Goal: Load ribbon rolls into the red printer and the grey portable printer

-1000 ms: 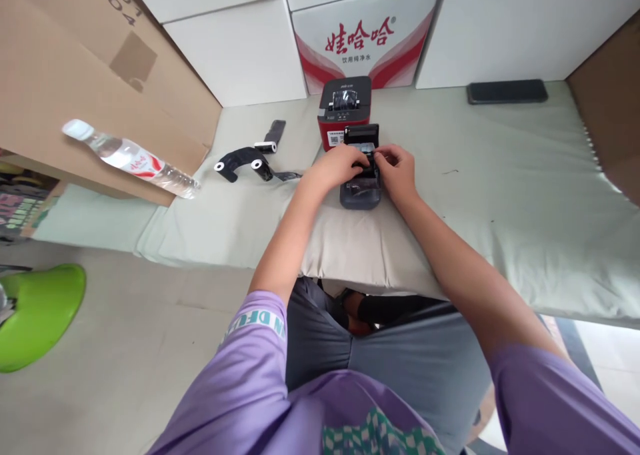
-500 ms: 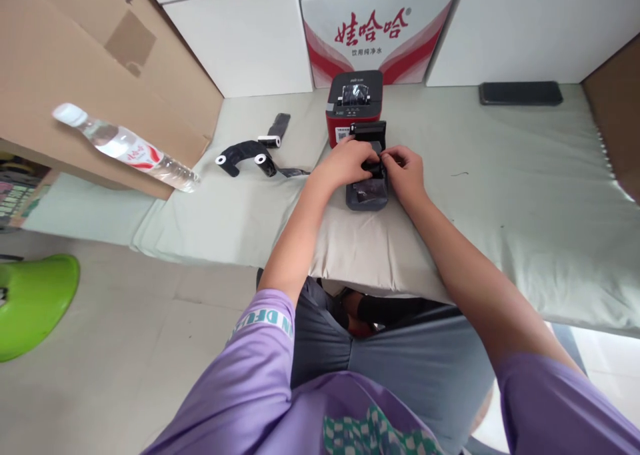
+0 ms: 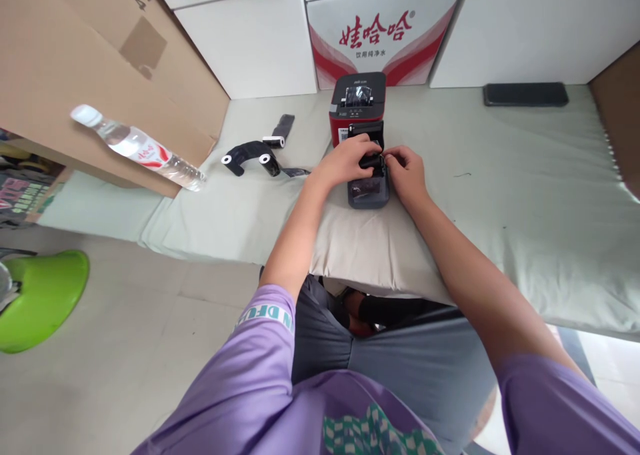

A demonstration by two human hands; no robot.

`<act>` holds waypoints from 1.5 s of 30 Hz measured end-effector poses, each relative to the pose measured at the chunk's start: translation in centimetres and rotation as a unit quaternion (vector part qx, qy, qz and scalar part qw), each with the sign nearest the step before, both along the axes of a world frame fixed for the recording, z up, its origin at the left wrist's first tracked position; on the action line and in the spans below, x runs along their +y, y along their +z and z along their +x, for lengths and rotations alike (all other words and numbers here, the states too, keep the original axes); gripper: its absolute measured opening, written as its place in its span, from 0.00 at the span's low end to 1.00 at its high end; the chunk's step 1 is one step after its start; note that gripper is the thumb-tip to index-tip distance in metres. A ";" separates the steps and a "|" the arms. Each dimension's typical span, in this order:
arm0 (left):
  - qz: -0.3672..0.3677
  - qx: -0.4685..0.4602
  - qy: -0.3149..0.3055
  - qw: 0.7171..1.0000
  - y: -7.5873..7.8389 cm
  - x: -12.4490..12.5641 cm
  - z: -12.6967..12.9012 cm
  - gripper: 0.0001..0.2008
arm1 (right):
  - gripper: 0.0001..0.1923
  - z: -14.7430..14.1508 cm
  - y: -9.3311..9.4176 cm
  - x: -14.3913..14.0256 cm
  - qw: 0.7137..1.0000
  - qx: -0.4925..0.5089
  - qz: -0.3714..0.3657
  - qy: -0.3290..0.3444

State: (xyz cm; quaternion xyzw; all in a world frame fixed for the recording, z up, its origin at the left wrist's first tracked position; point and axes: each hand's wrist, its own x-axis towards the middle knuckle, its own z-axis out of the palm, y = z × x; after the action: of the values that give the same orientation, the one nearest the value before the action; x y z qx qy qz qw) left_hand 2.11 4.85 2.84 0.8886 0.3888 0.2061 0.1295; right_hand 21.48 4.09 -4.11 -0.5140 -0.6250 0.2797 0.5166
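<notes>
A small dark label printer (image 3: 370, 200) lies on the cloth with its lid (image 3: 369, 132) raised at the far side. Shiny dark ribbon film (image 3: 364, 187) shows in its near part. Reaching in from the left, my left hand (image 3: 347, 159) has its thumb and fingers around a black ribbon roll (image 3: 369, 162) inside the printer, which the fingers partly cover. My right hand (image 3: 406, 169) is at the printer's right edge, thumb and fingertips pinched together; what they hold is too small to make out.
Behind the printer stands a red and black box (image 3: 357, 113). Used ribbon rolls (image 3: 270, 165) with loose black film (image 3: 249, 149) lie to the left. A water bottle (image 3: 145, 151) leans by a cardboard carton (image 3: 165, 101). A black flat object (image 3: 525, 95) lies at the back right.
Both hands stay at the printer with only small finger shifts. The ribbon film in the near part of the printer looks narrower and drawn in. The view has shifted slightly.
</notes>
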 end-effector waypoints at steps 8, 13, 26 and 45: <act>0.026 -0.023 -0.008 0.999 -0.3 0.0 0.2 0.19 | 0.11 -0.1 0.1 0.0 1.000 0.015 0.006 0.024; 0.013 -0.023 -0.006 1.000 -0.2 0.0 0.1 0.18 | 0.13 -0.2 0.1 -0.2 0.999 -0.017 0.012 0.032; -0.062 -0.302 0.034 0.951 1.4 0.1 -0.7 0.16 | 0.21 -0.1 -0.5 0.3 0.998 -0.048 0.035 0.033; -0.263 -0.508 0.271 0.774 5.1 -0.9 -12.9 0.11 | 0.14 -0.2 0.5 -0.3 0.999 -0.032 -0.002 0.022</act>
State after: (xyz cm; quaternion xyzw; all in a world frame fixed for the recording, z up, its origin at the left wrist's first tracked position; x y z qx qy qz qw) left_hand -10.81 3.90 7.95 0.4436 0.5305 0.5435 0.4757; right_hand 21.26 3.84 -3.57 -0.5097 -0.6516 0.2755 0.4896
